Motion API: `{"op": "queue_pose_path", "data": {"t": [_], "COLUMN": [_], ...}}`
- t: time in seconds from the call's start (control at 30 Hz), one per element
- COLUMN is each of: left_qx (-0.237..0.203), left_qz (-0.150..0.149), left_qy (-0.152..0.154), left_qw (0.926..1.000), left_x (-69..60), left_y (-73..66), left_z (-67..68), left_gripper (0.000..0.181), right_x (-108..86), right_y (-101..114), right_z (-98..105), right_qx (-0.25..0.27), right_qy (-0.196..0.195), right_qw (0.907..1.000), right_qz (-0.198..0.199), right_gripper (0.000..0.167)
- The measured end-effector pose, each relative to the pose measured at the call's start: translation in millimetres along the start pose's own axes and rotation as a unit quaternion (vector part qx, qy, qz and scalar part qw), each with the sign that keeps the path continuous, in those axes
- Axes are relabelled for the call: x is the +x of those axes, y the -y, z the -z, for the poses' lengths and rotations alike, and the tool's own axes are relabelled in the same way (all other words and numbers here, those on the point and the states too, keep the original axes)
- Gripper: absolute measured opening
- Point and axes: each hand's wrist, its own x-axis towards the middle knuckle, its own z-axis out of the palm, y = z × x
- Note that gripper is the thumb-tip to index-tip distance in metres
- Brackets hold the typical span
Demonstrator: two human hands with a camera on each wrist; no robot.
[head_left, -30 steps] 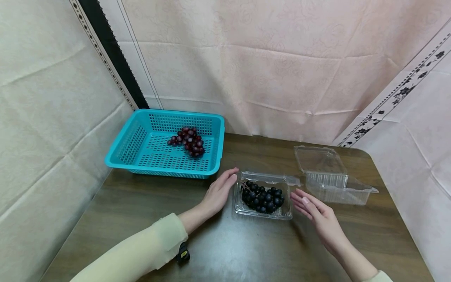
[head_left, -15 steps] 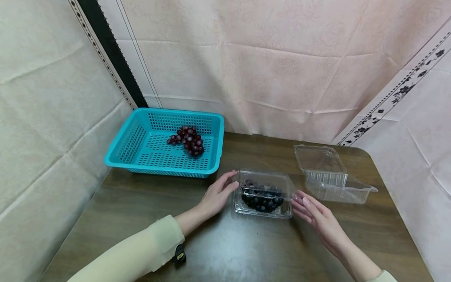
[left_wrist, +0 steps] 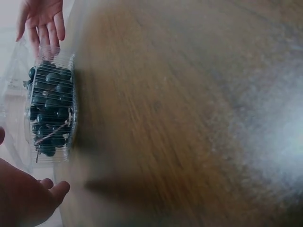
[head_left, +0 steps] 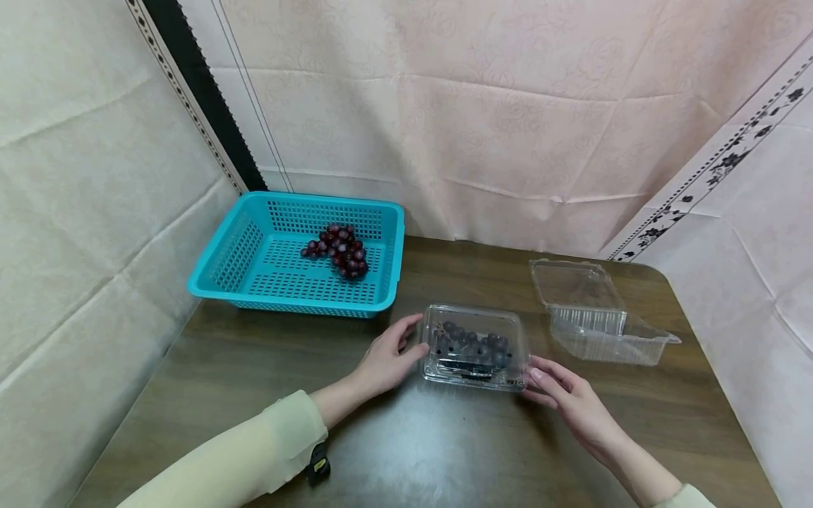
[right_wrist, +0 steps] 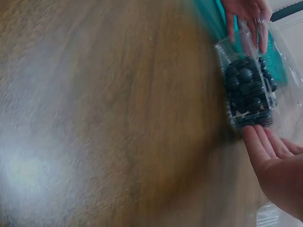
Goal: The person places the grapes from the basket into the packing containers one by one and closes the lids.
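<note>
Logging one clear box point(head_left: 475, 346), long axis running between my relaxed left hand point(head_left: 383, 358), just beside, and straight-fingered right hand point(head_left: 571, 402), touching.

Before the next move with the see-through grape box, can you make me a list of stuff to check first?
1. Black grapes inside the clear box: ok.
2. Lid over them in the head view: ok.
3. Lid clicked shut: cannot tell.
4. Hands at opposite ends of the box, left hand and right hand: ok.
5. Red grapes in the blue basket: ok.
6. Other clear container apart from the box: ok.
</note>
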Motion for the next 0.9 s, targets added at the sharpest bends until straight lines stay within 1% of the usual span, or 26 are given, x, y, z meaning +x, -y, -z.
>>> {"op": "queue_pose_path", "data": {"t": [0.13,0.33,0.47,0.57,0.73,0.8,0.9], "left_qx": [0.002,-0.008,-0.015,-0.009,0.026,0.038,0.031], "left_qz": [0.011,0.014,0.005,-0.003,0.004,0.013,0.029], "left_qy": [0.008,0.022,0.025,0.020,0.014,0.018,0.030], "left_qw": [0.9999,0.9996,0.9996,0.9998,0.9995,0.9990,0.9986], "left_x": [-0.7,-2.0,-2.6,-3.0,-7.1,-10.3,-15.0], "left_y": [1.2,4.0,5.1,5.0,0.9,-1.6,-5.1], "left_z": [-0.3,-0.9,-1.8,-2.1,-1.1,-0.9,-1.7], "left_gripper": [0.060,0.059,0.058,0.056,0.054,0.054,0.052], "right_x": [-0.2,0.8,1.9,3.1,6.0,6.8,7.9], "right_y": [-3,-9,-12,-13,-14,-14,-14], "right_z": [2,2,3,3,4,4,4], "right_qx": [-0.009,0.012,0.029,0.037,0.043,0.043,0.040], "right_qy": [0.001,0.004,0.011,0.019,0.036,0.039,0.037], "right_qw": [0.9999,0.9999,0.9995,0.9991,0.9983,0.9981,0.9983], "right_qz": [0.011,0.000,-0.006,-0.005,-0.013,-0.018,-0.020], "right_gripper": [0.054,0.052,0.049,0.043,0.036,0.034,0.033]}}
